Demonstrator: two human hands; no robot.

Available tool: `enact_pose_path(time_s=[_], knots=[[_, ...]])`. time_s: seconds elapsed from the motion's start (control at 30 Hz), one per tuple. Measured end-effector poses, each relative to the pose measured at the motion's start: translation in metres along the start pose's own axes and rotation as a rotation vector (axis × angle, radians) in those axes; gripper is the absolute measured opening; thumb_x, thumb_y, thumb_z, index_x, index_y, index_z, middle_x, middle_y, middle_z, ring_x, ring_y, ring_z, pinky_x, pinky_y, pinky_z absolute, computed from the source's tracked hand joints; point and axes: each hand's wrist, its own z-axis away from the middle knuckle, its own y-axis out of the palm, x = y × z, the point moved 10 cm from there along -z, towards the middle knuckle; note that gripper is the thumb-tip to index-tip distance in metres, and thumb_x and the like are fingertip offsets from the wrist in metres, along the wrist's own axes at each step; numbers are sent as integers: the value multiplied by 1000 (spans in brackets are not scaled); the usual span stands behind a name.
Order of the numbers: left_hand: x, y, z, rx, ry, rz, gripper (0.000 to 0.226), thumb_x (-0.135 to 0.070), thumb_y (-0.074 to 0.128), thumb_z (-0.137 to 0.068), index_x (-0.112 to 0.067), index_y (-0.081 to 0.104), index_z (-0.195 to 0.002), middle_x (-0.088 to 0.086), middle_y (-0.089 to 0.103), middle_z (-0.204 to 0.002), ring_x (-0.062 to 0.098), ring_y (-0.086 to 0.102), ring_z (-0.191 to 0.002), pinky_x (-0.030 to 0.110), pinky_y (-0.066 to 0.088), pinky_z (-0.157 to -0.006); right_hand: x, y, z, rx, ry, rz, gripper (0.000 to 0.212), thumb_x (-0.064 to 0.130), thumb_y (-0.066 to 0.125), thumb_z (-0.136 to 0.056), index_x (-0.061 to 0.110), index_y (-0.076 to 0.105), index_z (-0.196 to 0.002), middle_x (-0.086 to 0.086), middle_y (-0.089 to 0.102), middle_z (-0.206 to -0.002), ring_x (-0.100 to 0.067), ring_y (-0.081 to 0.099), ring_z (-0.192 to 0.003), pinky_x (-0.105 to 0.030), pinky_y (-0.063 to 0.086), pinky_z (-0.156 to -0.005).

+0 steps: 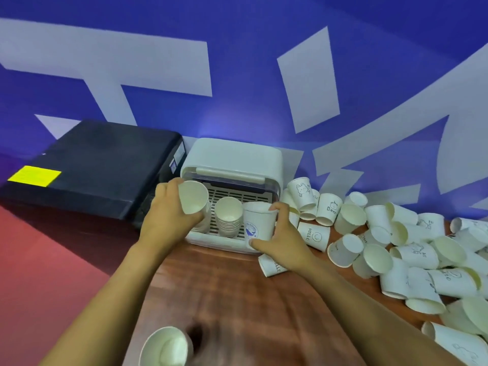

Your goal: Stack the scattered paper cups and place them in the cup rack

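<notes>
A white cup rack [232, 159] with a raised lid stands at the back of the wooden table [237, 294]. Inside it, in the middle, sits a stack of paper cups [228, 216]. My left hand [166, 210] grips a stack of white cups [194, 198] tilted toward me at the rack's left side. My right hand [280, 239] grips a single white cup with a blue logo [258, 223], upright at the rack's right front corner. Scattered paper cups [412, 249] lie in a heap to the right.
A black machine [100, 170] with a yellow label stands left of the rack. One loose cup [165, 348] lies at the table's near edge. Another cup marked HELLO [272, 266] lies under my right wrist. A blue and white wall runs behind.
</notes>
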Motion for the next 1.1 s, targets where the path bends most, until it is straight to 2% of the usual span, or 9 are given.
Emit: enact_pose_path(time_s=[0.13,0.23,0.33,0.4,0.47,0.53,0.77,0.93,1.1], knots=[[13,2,-10,-17,-9,29,68,-35,76,-69,-25,42,-127,2,41,-126,23,44,-115,47,47,-89,15,15,-16,-27,-56,58,64,41,71,-76,30,25,-119,3,49,-123,-18,56,-105,-39,51,-86],[20,3,-18,-31,-26,37,68,-31,76,-70,-25,41,-128,3,40,-128,24,45,-114,46,47,-89,25,22,-29,-53,-88,45,53,39,66,-82,28,27,-117,-1,47,-124,-22,53,-106,-45,50,-87],[21,7,-24,-26,-29,45,69,-35,76,-71,-24,40,-129,3,39,-129,25,46,-113,47,47,-89,36,22,-39,-113,-122,71,47,38,64,-85,21,32,-114,-3,46,-121,-22,50,-104,-43,49,-84],[23,12,-26,-13,-37,57,71,-37,76,-71,-24,39,-130,2,39,-128,23,46,-113,47,47,-89,39,22,-44,-146,-141,105,44,37,65,-85,18,35,-112,-2,46,-117,-19,48,-100,-37,46,-79],[25,16,-30,-5,-40,67,71,-37,76,-70,-25,40,-129,2,39,-128,23,45,-115,46,47,-89,42,21,-47,-180,-172,130,39,33,67,-84,16,40,-106,0,43,-110,-14,43,-93,-27,38,-72],[27,18,-33,-1,-42,71,69,-37,75,-69,-27,40,-128,1,39,-127,22,45,-114,46,47,-89,45,22,-49,-205,-212,162,35,29,69,-82,14,43,-99,1,41,-105,-11,41,-88,-24,33,-69],[30,23,-37,-1,-16,105,66,-35,75,-71,-29,41,-127,-3,41,-127,13,44,-108,40,47,-84,41,30,-56,-223,-233,237,31,40,60,-88,13,46,-94,-2,42,-116,-16,46,-97,-32,46,-75],[41,39,-39,42,-55,66,72,-41,75,-70,-29,39,-131,-1,40,-131,21,48,-113,44,50,-86,26,43,-53,-166,-225,328,28,38,56,-90,12,49,-97,-3,44,-116,-21,50,-98,-35,48,-76],[43,47,-42,58,-73,16,77,-35,76,-72,-24,35,-136,2,38,-136,25,50,-114,43,48,-86,10,47,-59,-124,-154,368,30,39,53,-92,12,53,-105,-4,47,-115,-23,52,-98,-36,47,-76]])
